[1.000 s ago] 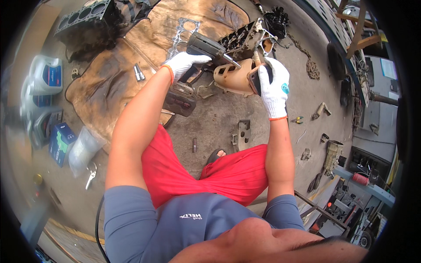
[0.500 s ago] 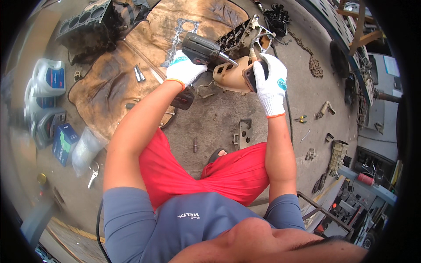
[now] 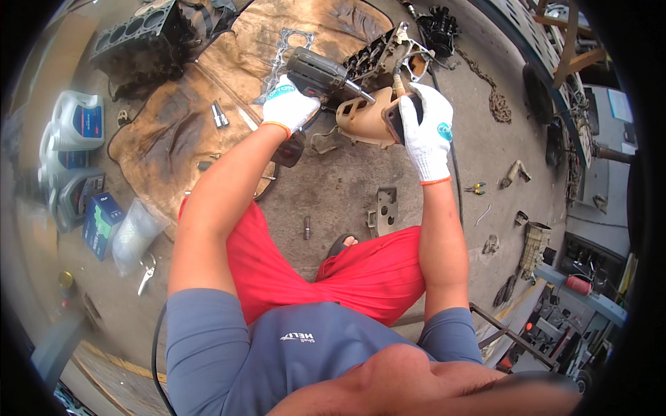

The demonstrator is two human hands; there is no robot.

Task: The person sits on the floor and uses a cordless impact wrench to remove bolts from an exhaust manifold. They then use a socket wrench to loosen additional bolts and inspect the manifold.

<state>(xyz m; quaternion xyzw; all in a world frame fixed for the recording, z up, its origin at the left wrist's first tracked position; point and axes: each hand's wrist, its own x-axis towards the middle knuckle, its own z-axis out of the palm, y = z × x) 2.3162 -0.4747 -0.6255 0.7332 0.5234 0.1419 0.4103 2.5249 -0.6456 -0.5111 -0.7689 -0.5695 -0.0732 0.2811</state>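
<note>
My left hand (image 3: 291, 106), in a white glove with an orange cuff, is closed round the grip of a dark cordless impact wrench (image 3: 316, 72). Its long socket (image 3: 361, 93) points right, and the tip meets or overlaps a tan, rust-stained metal cover (image 3: 357, 122) with oblong slots. At the right end of that cover, my gloved right hand (image 3: 431, 125) is wrapped round a dark flange (image 3: 394, 125). A sensor-like brown stem (image 3: 399, 84) rises beside the fingers. Just behind lies a cylinder head (image 3: 371, 59). Whether the socket sits on a bolt is hidden.
A brown stained hide (image 3: 159, 145) bears a head gasket (image 3: 295, 41) and two loose sockets (image 3: 220, 115). An engine block (image 3: 139, 41) stands far left, oil jugs (image 3: 78, 125) left. A bracket (image 3: 386, 208) and a socket (image 3: 307, 227) lie on the concrete near my foot.
My left hand and the impact wrench have shifted slightly left and up. My right hand has barely moved and keeps its hold on the flange.
</note>
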